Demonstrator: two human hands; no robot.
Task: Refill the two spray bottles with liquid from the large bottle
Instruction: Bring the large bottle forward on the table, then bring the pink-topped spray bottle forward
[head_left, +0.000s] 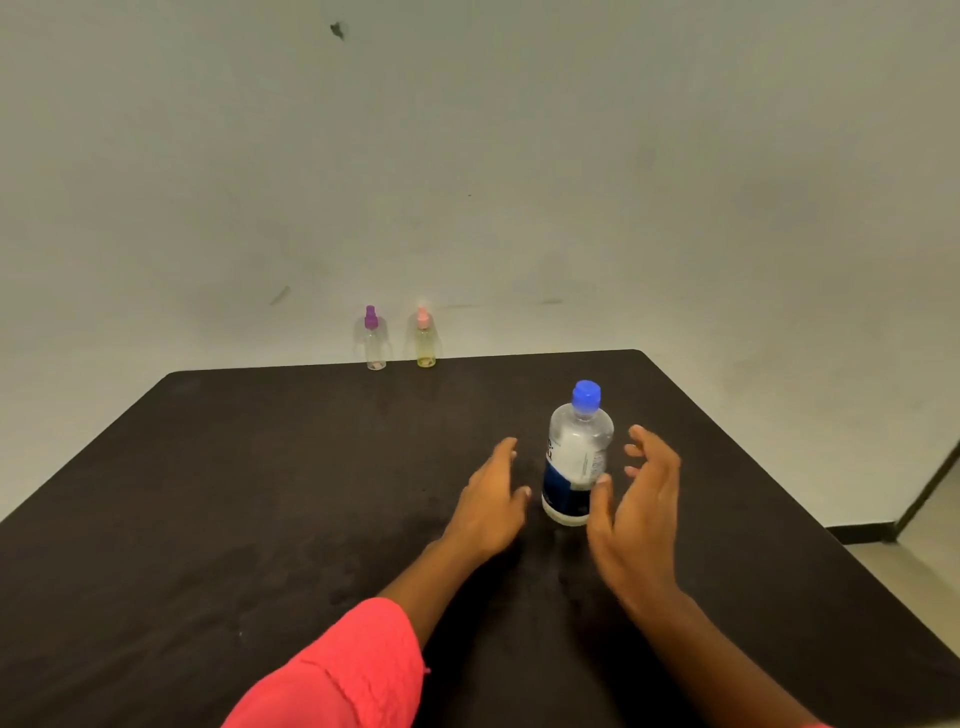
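Coral sleeve (343, 670) on my left arm sits nearest the camera, low in the frame; right forearm comes in bare beside it. Both arms reach forward over a dark table (208, 519).

Left hand (491, 499) is spread open, palm down and angled inward, fingers loose, holding nothing. It sits just left of the large bottle (574, 457), a small gap between thumb tip and bottle base. Right hand (636, 514) is open too, palm turned toward the bottle, fingers curled a bit. Its thumb looks to be right at the bottle's lower label; can't tell if it actually touches. Neither hand grips anything.

One large bottle: clear, blue cap (586, 395) on, white and dark blue label, standing between the two hands, tilted slightly to the left at the base.

Two spray bottles, far edge of the table, well apart from the hands, standing upright near each other. Purple-topped spray bottle (374, 340) on the left, pink-topped spray bottle (425, 340) on the right, the latter yellowish. Both blurry. Plain pale wall (519, 156) behind them.
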